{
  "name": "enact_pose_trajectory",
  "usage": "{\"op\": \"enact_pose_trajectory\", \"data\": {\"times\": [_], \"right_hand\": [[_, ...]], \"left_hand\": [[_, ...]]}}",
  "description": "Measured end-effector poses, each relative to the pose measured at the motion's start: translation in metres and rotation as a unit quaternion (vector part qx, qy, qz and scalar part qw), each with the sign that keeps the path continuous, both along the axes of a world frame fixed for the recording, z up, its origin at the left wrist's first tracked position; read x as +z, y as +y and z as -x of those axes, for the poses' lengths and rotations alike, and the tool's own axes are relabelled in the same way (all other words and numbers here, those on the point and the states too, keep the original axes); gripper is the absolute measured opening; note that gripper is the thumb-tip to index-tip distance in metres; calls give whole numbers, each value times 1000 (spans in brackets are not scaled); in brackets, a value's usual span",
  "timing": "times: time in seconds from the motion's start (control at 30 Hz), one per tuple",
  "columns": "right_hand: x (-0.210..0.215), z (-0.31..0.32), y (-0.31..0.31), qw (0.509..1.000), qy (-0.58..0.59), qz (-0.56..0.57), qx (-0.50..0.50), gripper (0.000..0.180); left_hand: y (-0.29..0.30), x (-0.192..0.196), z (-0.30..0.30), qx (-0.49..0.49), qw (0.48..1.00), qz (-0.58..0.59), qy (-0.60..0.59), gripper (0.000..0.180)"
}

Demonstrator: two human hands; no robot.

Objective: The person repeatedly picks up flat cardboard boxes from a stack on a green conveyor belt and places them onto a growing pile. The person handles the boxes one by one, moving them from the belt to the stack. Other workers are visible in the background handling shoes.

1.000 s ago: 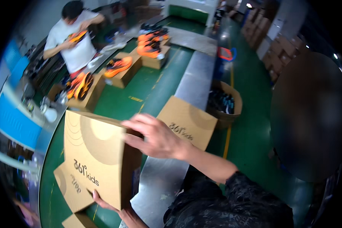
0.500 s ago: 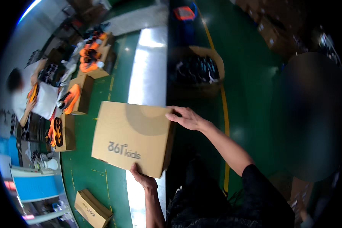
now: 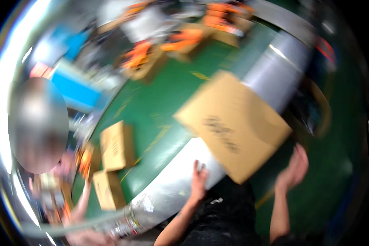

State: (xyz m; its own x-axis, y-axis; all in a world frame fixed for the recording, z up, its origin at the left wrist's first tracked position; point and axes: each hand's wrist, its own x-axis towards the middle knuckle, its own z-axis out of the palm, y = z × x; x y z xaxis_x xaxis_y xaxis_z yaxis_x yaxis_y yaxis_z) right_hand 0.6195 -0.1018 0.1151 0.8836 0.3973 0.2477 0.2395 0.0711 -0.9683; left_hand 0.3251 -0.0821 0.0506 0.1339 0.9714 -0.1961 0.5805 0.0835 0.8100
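Note:
A closed brown cardboard shoebox [image 3: 244,119] with dark print lies turned at an angle on the long metal-topped surface [image 3: 172,168] in front of me. Just off its near left side is my left hand [image 3: 199,180], fingers pointing up and apart, though blurred. My right hand [image 3: 292,170] stands off the box's near right corner. Its fingers are stretched out with nothing in them. Neither hand appears to touch the box.
Two more cardboard boxes, one upper [image 3: 112,145] and one lower [image 3: 106,190], stand at the left. Beyond the green floor [image 3: 151,110], boxes with orange shoes [image 3: 184,39] line a bench. Co-workers are at the far side and at the left, one reaching an arm [image 3: 84,201] toward the boxes.
Both hands have let go of the shoebox, which now lies on the metal surface. My view has swung left, smearing the picture and bringing another person and a second loose box into sight.

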Motion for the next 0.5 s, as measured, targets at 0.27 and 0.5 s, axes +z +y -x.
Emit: {"op": "enact_pose_trajectory", "data": {"times": [0.27,0.5], "right_hand": [[60,275,-8,650,-177,30,738,16],[52,412,92,673,-95,218,701,15]], "left_hand": [[69,-13,251,324,917,-204,113,93],[177,-43,388,250,846,-71,466,87]]}}
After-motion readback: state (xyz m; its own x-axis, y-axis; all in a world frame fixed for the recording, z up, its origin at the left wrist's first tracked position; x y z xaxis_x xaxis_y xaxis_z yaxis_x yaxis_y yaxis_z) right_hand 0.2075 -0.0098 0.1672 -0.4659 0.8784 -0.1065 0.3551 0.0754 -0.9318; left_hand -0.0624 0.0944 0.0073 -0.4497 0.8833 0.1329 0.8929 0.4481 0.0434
